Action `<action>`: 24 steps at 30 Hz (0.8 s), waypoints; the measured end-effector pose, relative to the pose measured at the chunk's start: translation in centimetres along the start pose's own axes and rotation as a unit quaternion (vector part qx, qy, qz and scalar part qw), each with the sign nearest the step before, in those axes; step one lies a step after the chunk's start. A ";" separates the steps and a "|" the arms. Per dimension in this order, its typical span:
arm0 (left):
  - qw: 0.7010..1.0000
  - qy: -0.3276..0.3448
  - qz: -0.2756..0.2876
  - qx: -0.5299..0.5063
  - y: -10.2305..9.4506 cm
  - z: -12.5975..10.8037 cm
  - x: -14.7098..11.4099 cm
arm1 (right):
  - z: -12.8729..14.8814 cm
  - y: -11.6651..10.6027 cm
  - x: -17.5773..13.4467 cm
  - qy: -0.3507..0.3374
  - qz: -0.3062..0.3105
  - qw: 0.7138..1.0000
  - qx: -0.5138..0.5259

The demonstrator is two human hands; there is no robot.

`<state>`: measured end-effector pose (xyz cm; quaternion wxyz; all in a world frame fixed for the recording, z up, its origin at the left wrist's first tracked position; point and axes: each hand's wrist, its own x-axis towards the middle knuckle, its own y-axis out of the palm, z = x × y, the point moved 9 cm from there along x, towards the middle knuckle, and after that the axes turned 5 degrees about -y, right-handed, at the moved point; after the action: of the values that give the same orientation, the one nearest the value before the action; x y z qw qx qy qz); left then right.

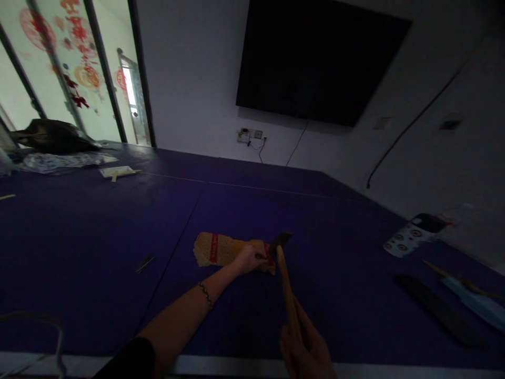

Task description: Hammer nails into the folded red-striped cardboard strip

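My right hand is wrapped round the wooden handle of a hammer. The dark metal head is raised just beside my left hand. My left fingers are pinched together over the right part of a tan, speckled piece of packaging with red bands and a ragged left end. Whatever sits between those fingertips is too small and dark to make out. Several thin metal nails lie on the purple tabletop to the left.
A white tray with yellowish strips lies at the far left, near a dark bag. On the right are a patterned cylinder, a long black object and a blue item. A pale cable loops at the lower left.
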<state>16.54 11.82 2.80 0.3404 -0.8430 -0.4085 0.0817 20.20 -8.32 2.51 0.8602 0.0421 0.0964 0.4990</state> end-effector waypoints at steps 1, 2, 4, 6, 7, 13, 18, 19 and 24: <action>1.000 0.001 0.001 -0.001 0.0 0.0 0.0 | 0.1 0.0 -0.1 -0.003 -0.001 1.000 0.001; 1.000 0.003 0.001 -0.003 0.0 0.0 0.0 | 0.1 -0.1 -0.1 -0.002 -0.001 1.000 0.001; 1.000 0.004 0.000 -0.004 0.0 0.1 0.1 | -0.1 -0.2 -0.1 0.008 -0.010 1.000 0.008; 1.000 0.003 -0.003 -0.004 0.0 0.1 0.1 | -0.6 -0.3 0.0 0.022 -0.015 0.999 0.017; 1.000 0.003 -0.005 -0.004 0.0 0.2 0.1 | -0.9 -0.3 0.1 0.027 -0.014 0.999 0.018; 1.000 0.002 -0.006 -0.010 0.1 0.2 0.1 | -0.7 -0.6 0.2 0.003 0.001 1.000 -0.014; 1.000 -0.004 -0.011 -0.014 0.0 0.2 0.1 | -0.1 0.3 0.0 0.012 0.032 0.999 -0.036; 1.000 -0.006 -0.010 -0.015 0.1 0.3 0.2 | -0.1 0.5 0.0 0.015 0.038 0.998 -0.038; 1.000 -0.007 -0.001 -0.028 0.3 0.4 0.3 | -0.4 0.1 -0.1 0.013 0.018 1.000 0.001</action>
<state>16.71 12.09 2.35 0.3135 -0.8513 -0.4138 0.0762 19.94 -8.37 2.16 0.8498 0.0381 0.1073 0.5147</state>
